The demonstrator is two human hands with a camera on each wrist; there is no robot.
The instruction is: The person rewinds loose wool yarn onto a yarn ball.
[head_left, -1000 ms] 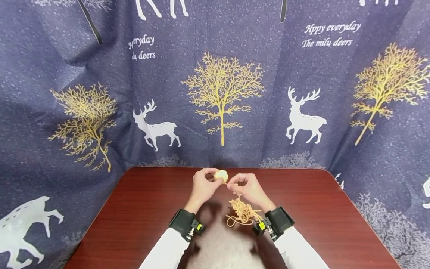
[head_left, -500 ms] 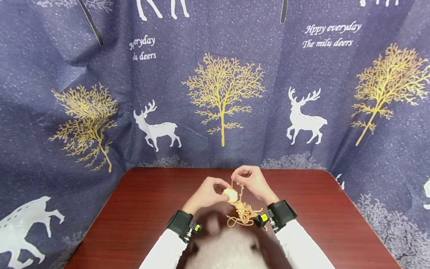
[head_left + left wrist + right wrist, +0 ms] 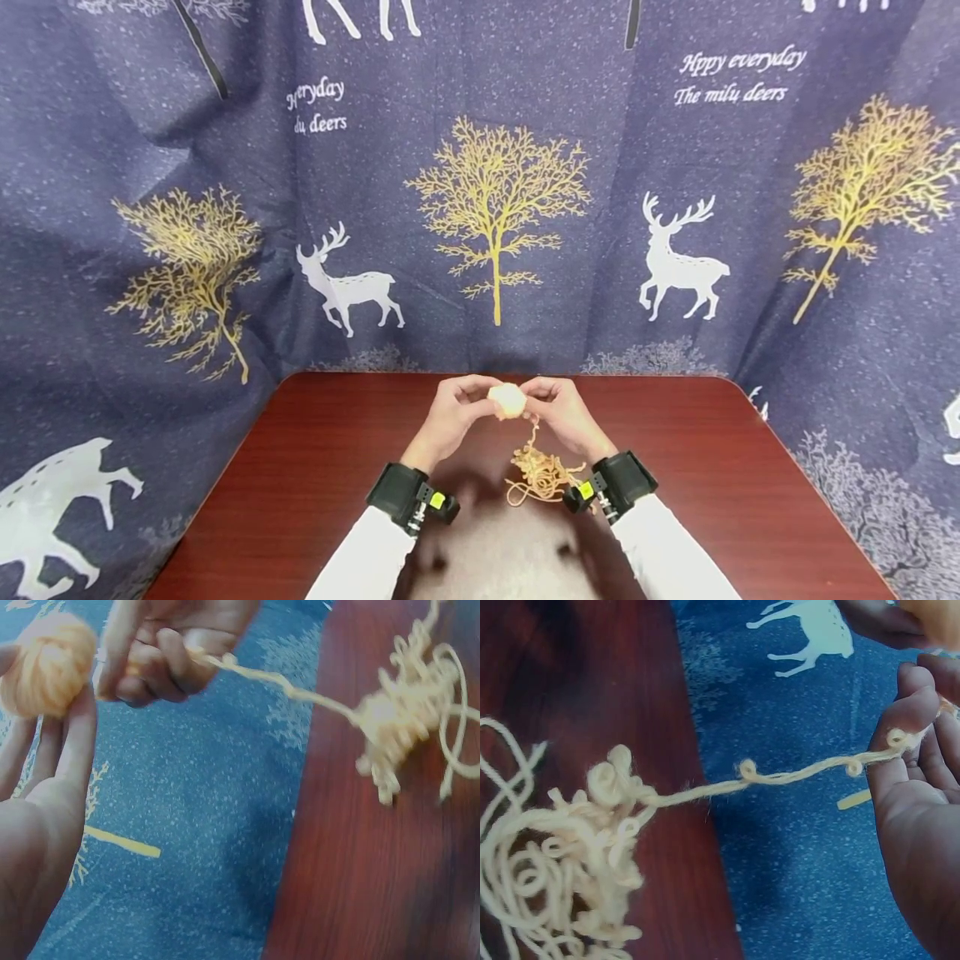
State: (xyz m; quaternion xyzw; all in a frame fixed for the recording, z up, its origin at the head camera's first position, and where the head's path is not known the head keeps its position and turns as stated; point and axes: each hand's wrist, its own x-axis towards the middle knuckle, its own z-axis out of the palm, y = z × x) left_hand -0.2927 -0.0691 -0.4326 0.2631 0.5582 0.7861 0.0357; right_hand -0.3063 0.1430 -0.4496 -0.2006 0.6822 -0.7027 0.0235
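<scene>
A small pale-yellow ball of yarn [image 3: 507, 401] is held up over the far part of the table by my left hand [image 3: 452, 421], fingers and thumb around it. Close against its right side, my right hand [image 3: 561, 414] pinches the yarn strand [image 3: 795, 776]. From those fingers the strand, kinked with little curls, runs down to a loose tangled heap of yarn [image 3: 543, 473] on the table, below the right hand. In the left wrist view the wound ball [image 3: 49, 666] sits on my fingertips, beside the right hand's curled fingers.
The reddish-brown wooden table [image 3: 300, 483] has its far edge just beyond the hands. A blue cloth [image 3: 480, 208] printed with deer and trees hangs behind it. Both wrists wear black straps with small cameras [image 3: 442, 505].
The ball dipped toward the heap while the right hand drew the strand above it, then rose again. The right hand has come round to the ball's right side. The heap stays put.
</scene>
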